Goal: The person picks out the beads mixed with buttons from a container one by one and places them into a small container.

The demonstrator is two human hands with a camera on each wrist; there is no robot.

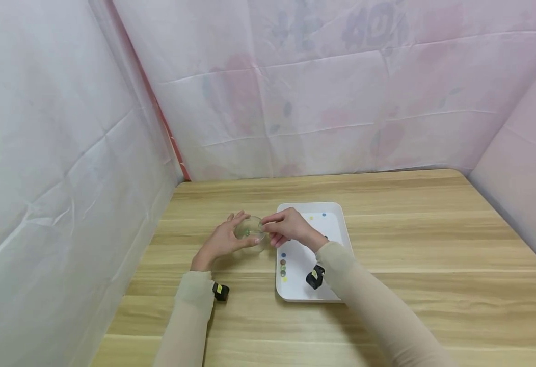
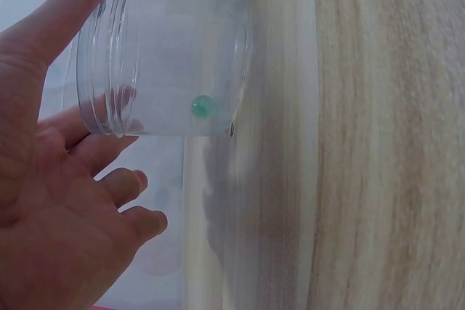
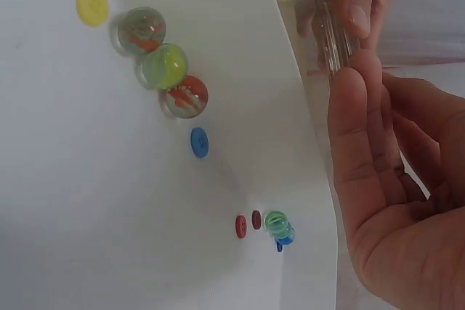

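My left hand (image 1: 222, 239) (image 2: 51, 201) grips a clear plastic jar (image 1: 249, 232) (image 2: 167, 56) tipped on its side just above the table, thumb on top and fingers underneath. One green marble (image 2: 201, 106) lies inside it near the bottom. My right hand (image 1: 286, 227) (image 3: 392, 201) is at the jar's mouth, its lightly curved fingers against the threaded rim (image 3: 330, 41); I see nothing between them. Beside the jar lies a white tray (image 1: 337, 224) (image 3: 109, 201) with three glass marbles (image 3: 165, 65) in a row and a further green marble (image 3: 276, 221).
Small buttons lie on the tray: a yellow button (image 3: 92, 6), a blue button (image 3: 199, 142), a red button (image 3: 240, 226). The wooden table (image 1: 410, 229) is walled by pale sheets at the left, back and right. Black wrist cameras (image 1: 220, 291) sit at both sleeves.
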